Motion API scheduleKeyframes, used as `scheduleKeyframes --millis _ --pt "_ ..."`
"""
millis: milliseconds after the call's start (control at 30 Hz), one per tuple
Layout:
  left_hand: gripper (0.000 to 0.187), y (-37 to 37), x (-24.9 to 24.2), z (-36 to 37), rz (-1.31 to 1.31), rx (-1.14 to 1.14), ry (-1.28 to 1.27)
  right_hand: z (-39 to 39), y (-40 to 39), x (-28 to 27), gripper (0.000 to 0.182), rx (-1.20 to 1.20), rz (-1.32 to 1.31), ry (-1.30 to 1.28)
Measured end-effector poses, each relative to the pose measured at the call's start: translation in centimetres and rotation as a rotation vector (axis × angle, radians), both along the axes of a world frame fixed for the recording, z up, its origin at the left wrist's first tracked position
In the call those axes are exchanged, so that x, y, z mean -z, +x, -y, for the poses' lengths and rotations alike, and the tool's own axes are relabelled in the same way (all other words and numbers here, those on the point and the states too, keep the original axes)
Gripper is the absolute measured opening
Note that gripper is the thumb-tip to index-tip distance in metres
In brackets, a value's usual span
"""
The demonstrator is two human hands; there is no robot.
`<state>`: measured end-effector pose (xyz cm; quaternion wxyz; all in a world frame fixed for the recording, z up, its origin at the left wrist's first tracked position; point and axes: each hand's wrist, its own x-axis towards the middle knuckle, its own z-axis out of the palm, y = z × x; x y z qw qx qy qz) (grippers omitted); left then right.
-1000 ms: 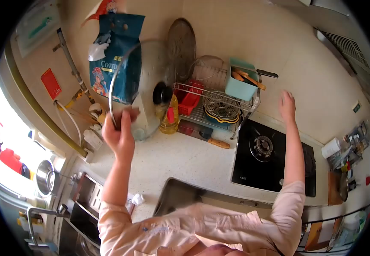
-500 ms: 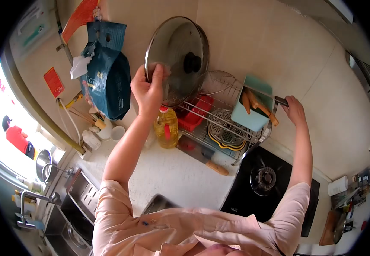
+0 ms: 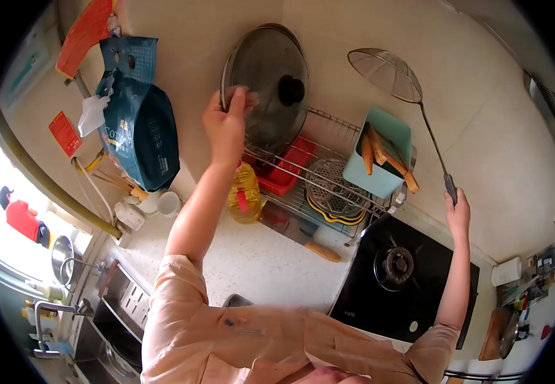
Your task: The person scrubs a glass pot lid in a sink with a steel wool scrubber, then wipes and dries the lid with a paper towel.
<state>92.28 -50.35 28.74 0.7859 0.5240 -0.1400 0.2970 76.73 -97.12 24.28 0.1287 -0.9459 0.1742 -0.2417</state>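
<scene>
My left hand [image 3: 227,125] grips the rim of a round glass pot lid [image 3: 265,83] with a black knob, tilted up above the metal dish rack [image 3: 329,118]. My right hand [image 3: 458,208] is closed around the dark handle of a wire mesh skimmer [image 3: 389,73], its basket raised against the tiled wall. Left of the skimmer's handle, a mint-green container [image 3: 370,173] on the rack holds several wooden-handled tools. Under the lid, a red basket [image 3: 287,173] and a perforated metal steamer plate [image 3: 335,185] rest in the rack.
A yellow oil bottle [image 3: 244,195] and a cleaver [image 3: 297,230] with a wooden handle are on the white counter before the rack. The black gas stove [image 3: 367,288] is at right, the sink [image 3: 98,355] at lower left. A blue bag [image 3: 140,121] hangs on the left wall.
My right hand has moved down and right, bringing the skimmer out from behind the green container to the open wall. The lid stays raised in my left hand, nearly in place.
</scene>
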Motion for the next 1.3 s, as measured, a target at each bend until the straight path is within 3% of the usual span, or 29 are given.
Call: scheduleKeyframes --millis 200,400,600,800,867,933,1000,1100,1167,1300 --pt "0.018 -5.5 -0.3 -1.4 0.018 -0.098 0.051 -3.8 1.5 -0.9 0.021 0.051 0.177 -0.307" --pt "0.014 -8.1 0.6 -3.6 0.017 -0.102 0.106 -5.3 4.9 -1.3 0.024 0.008 0.117 -0.597" --pt "0.012 -8.1 0.9 -4.2 0.080 -0.157 0.138 -3.7 6.1 -3.4 0.036 -0.065 -0.077 -0.583" --pt "0.013 -9.4 1.3 -4.7 0.027 -0.162 0.177 -4.8 3.7 -4.3 0.040 -0.108 0.069 -0.448" --pt "0.013 -11.4 1.3 -5.2 -0.008 -0.167 0.197 -5.4 2.9 -4.4 0.032 -0.257 0.380 -0.433" --pt "0.014 -13.6 1.7 -6.2 -0.003 -0.117 0.202 -6.5 2.3 -3.8 0.022 -0.427 0.568 -0.077" --pt "0.015 -16.4 2.1 -7.6 -0.076 -0.077 0.222 -10.8 1.5 -3.6 0.016 -0.503 0.583 0.199" --pt "0.015 -20.5 3.4 -9.6 -0.167 0.004 0.279 -17.8 1.3 -3.8 0.009 -0.675 0.403 0.146" --pt "0.013 -23.6 3.9 -10.6 -0.252 -0.020 0.347 -21.4 2.2 -4.5 0.008 -0.884 0.552 -0.023" --pt "0.009 -28.6 5.2 -13.0 -0.369 -0.161 0.451 -32.0 2.8 -8.6 0.016 -1.174 0.791 0.043"
